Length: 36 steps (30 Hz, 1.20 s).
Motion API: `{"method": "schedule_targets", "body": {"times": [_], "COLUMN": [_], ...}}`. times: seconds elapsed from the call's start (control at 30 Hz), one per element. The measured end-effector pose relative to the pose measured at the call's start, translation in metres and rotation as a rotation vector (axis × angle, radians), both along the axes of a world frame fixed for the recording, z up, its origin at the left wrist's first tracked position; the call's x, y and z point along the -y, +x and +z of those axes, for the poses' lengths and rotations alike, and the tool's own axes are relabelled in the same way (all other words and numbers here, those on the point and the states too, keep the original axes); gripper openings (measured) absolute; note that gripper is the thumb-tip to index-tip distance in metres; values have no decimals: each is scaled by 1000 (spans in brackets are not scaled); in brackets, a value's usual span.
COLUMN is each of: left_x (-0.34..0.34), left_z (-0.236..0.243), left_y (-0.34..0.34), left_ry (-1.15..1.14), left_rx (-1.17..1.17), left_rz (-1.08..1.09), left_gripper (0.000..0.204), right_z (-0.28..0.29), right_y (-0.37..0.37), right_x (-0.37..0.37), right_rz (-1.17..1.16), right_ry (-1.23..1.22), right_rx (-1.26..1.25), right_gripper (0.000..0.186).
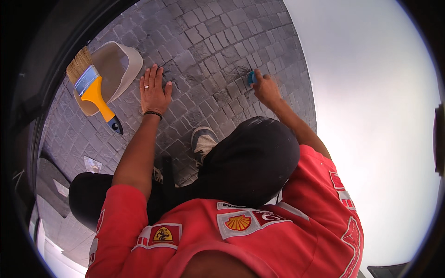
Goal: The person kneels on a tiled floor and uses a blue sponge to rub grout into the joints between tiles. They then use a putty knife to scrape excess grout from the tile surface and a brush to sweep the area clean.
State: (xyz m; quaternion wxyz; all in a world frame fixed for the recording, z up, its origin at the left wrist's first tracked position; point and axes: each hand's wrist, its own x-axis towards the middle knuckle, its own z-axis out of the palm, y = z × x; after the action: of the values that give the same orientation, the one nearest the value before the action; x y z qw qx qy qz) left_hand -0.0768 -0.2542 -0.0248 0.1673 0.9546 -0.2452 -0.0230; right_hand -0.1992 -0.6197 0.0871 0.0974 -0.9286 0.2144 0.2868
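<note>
My left hand (154,90) lies flat with its fingers stretched out on the grey stone-patterned floor (204,83). It holds nothing, and wears a ring and a dark beaded bracelet. Farther right, my right hand (267,90) is closed on a small teal object (251,78) held against the floor. Most of that object is hidden by the fingers, so its kind cannot be made out. Left of my left hand stands a beige plastic bin (132,62). Across it rests a wide paintbrush (95,90) with a yellow-and-black handle and pale bristles.
A bright white surface (371,116) borders the floor along the right. My bent knee (259,153) and one shoe (203,141) are between my arms. A dark grey flat piece (53,183) lies at the lower left, near a small clear scrap (92,164).
</note>
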Motion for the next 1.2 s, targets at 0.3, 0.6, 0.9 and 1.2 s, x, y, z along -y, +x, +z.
{"method": "schedule_targets", "body": {"times": [0.3,0.6,0.9,1.2], "left_x": [1,1,0,1], "left_z": [4,6,3,3], "left_y": [1,1,-1,0], "left_ry": [21,29,67,42], "left_rx": [1,-2,-23,-27], "left_rz": [1,10,17,-6], "left_gripper": [58,56,57,56], "right_z": [-27,6,-15,-12], "right_y": [-9,13,15,9], "right_x": [6,0,18,0], "right_rz": [-53,-15,-87,-172], "right_ry": [77,27,77,66], "right_rx": [111,265,215,197], "right_gripper": [69,66,67,65]}}
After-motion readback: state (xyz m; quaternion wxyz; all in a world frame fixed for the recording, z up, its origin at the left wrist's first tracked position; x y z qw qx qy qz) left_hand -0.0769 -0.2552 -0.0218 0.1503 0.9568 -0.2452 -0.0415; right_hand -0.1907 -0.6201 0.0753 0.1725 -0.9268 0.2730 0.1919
